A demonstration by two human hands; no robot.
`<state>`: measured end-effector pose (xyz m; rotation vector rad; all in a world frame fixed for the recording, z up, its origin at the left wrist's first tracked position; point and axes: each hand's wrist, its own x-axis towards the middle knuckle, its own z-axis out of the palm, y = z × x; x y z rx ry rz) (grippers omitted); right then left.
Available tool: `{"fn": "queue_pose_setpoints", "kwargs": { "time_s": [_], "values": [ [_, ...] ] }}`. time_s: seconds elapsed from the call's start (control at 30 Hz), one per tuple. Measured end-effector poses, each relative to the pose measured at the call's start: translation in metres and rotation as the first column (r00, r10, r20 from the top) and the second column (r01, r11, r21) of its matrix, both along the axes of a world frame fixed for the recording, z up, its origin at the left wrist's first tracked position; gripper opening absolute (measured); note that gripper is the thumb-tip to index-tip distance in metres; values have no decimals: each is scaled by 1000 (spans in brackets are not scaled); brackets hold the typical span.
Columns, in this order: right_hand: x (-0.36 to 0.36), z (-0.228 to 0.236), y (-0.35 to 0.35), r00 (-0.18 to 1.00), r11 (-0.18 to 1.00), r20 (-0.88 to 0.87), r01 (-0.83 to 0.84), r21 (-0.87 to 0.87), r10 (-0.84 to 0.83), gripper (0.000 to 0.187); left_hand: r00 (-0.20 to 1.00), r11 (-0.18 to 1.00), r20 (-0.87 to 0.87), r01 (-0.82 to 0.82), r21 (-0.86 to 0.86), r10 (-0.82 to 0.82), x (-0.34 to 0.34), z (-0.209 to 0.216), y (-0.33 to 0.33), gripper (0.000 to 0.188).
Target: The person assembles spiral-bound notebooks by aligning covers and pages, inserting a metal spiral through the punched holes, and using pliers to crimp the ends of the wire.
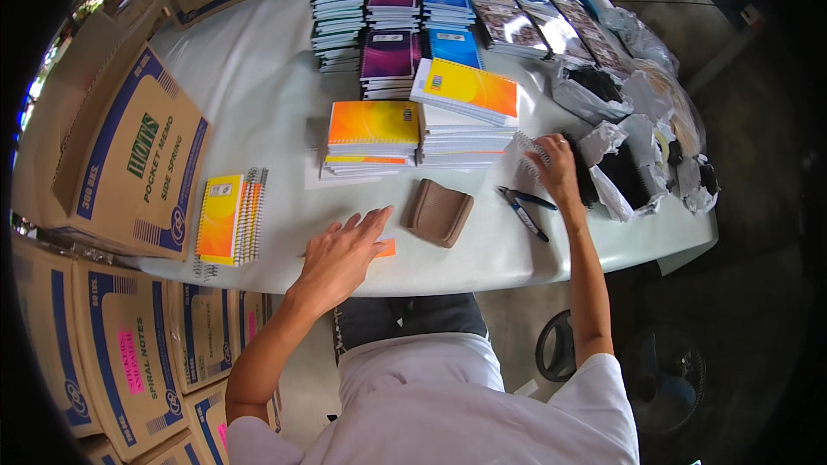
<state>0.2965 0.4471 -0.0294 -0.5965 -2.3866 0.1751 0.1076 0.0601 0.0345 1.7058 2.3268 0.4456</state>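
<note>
My left hand lies palm down near the table's front edge, fingers stretched out. Beneath it, an orange piece of a notebook or cover pokes out; the rest is hidden. At the right, my right hand has its fingers bent around a pale spiral binding coil, next to a bundle of dark coils. Dark-handled pliers lie just left of my right wrist. Between my hands sits a brown, shallow block-like holder.
Behind the holder stand stacks of yellow-orange notebooks, with purple and blue notebooks farther back. Bound yellow notebooks lie at left beside a large carton. Paper-wrapped coil bundles line the right edge. More cartons are stacked below left.
</note>
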Motion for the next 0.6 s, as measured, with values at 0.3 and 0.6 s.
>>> {"fn": "queue_pose_setpoints", "kwargs": {
  "time_s": [0.3, 0.6],
  "values": [
    [-8, 9, -20, 933, 974, 280, 217, 63, -226, 35, 998, 996, 52, -43, 80, 38, 1, -2, -4, 57],
    [15, 14, -29, 955, 944, 122, 236, 233, -269, 20, 998, 999, -59, 3, 33, -1, 4, 0, 1, 52]
  ]
}}
